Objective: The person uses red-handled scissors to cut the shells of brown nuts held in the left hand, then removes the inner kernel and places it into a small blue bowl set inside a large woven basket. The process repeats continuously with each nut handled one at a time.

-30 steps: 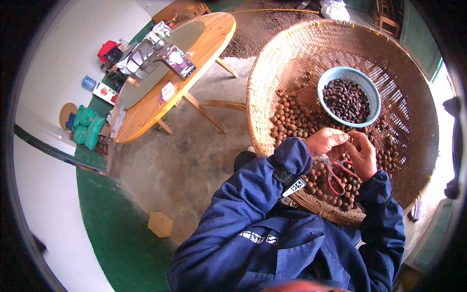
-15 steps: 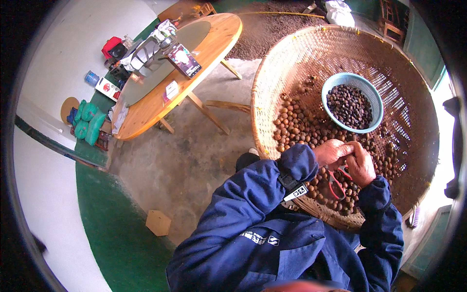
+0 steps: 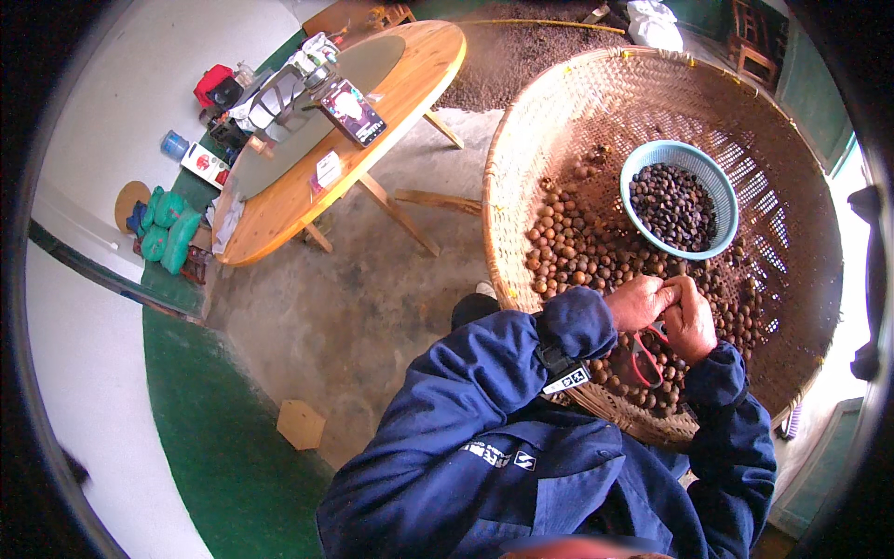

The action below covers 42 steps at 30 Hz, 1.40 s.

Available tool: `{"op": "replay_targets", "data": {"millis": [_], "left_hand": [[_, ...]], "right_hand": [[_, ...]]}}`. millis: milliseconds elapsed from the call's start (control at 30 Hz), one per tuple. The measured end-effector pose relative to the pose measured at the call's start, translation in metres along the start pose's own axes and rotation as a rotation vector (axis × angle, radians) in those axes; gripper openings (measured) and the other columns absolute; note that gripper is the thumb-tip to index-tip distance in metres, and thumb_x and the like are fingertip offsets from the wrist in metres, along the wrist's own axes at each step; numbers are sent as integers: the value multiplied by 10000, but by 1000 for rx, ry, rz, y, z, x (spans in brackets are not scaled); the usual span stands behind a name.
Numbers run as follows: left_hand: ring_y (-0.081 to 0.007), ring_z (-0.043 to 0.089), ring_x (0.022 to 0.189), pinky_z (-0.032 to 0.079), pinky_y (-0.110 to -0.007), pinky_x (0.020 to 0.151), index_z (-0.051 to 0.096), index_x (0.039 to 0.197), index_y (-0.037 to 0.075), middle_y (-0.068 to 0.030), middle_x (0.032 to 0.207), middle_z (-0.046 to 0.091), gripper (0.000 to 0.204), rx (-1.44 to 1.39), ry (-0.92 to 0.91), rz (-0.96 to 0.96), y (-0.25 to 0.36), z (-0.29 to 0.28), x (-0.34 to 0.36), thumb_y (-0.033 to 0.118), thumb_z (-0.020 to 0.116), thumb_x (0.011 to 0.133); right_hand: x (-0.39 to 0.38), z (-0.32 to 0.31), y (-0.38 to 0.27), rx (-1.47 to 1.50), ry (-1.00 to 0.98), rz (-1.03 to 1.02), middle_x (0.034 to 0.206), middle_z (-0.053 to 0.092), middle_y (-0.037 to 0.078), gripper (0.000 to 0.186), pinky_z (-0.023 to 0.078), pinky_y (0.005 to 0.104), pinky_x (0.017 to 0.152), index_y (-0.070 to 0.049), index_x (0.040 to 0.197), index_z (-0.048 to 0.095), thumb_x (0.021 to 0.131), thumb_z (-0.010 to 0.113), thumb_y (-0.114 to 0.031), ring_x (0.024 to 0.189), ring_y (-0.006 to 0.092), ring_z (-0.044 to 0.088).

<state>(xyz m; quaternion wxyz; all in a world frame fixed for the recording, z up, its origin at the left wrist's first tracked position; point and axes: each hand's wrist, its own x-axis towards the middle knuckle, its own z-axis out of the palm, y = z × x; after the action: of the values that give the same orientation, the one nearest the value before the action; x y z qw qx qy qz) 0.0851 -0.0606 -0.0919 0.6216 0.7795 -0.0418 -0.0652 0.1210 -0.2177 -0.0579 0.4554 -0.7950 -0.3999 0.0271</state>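
Over the near part of a large woven basket (image 3: 515,140), my left hand (image 3: 639,303) and my right hand (image 3: 690,321) meet fingertip to fingertip. Both are closed, and whatever sits between the fingers is hidden. Red-handled scissors (image 3: 644,365) show just below the hands, loops toward me; their blades are out of sight, and I cannot tell whether a hand touches them. Round brown nuts (image 3: 563,247) lie around and beneath my hands. Beyond them, in the basket, stands a light blue plastic colander (image 3: 729,191) holding dark shelled kernels or seeds (image 3: 675,210).
To the left stands a round wooden table (image 3: 410,93) with a box (image 3: 352,112) and other items on it. A wooden bar (image 3: 438,200) juts toward the basket. More small brown pieces (image 3: 521,61) cover the floor behind, near a white sack (image 3: 655,26).
My hands have shifted slightly downward, fingertips still together. The whole view has moved a little; the colander, nuts and scissors otherwise look the same.
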Motion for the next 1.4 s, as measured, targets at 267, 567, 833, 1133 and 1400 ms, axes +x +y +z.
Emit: {"op": "replay_targets", "data": {"millis": [267,567,833,1133,1400], "left_hand": [[-70,538,654,423,-259,549,662,999,34,-10,762,623,364,-341,-67,-100,4,-1,-3,343,470,1012],[-57,419,431,290,-231,367,624,927,97,35,625,538,303,-684,-213,-314,21,-15,-11,357,480,984],[-66,409,393,305,-229,348,630,990,69,24,579,513,360,-654,-192,-314,29,-21,-12,388,463,990],[-58,453,441,320,-213,369,655,1117,44,-32,704,648,439,-606,-220,-344,30,-22,-14,402,419,1017],[-54,473,525,356,-230,450,696,975,36,7,654,591,450,-360,-139,-196,17,-14,-7,396,429,1021]], "right_hand": [[0,-1,-5,204,32,110,760,605,112,267,489,338,636,11,972,563,751,418,50,682,199,591],[2,-11,18,607,59,413,683,568,24,173,387,236,491,-25,826,587,781,420,-19,533,90,470],[2,-12,-5,943,-56,630,644,506,-16,212,302,201,420,-79,986,566,960,494,-277,465,62,412],[-3,-13,4,951,-154,494,674,530,-33,269,290,193,421,-49,1091,584,956,593,-282,494,44,409],[-3,-6,7,935,-74,560,686,550,-11,180,299,190,421,-52,1043,581,964,557,-213,488,45,405]]}}
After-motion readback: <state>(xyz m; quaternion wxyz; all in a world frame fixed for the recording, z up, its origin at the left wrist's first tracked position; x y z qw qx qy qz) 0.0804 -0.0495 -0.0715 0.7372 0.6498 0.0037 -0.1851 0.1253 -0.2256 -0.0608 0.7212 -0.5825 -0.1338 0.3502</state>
